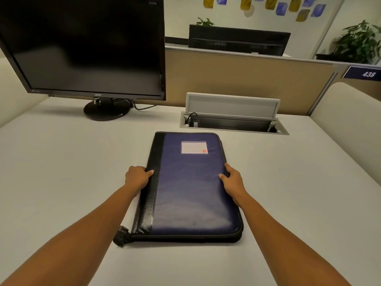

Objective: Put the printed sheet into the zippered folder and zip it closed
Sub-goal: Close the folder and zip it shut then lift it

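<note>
Both hands grip the zippered folder [191, 186], which lies closed and flat on the white desk [61, 162], nearer than the dark monitor [88, 44] at far left: the left hand [137, 176] holds its black spine edge, the right hand [233, 179] its right edge, each thumb on the cover.

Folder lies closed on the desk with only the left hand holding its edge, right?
No. Both hands hold the folder: left hand on its spine edge, right hand on the opposite edge. It does lie closed on the desk; the head view shows this.
</note>
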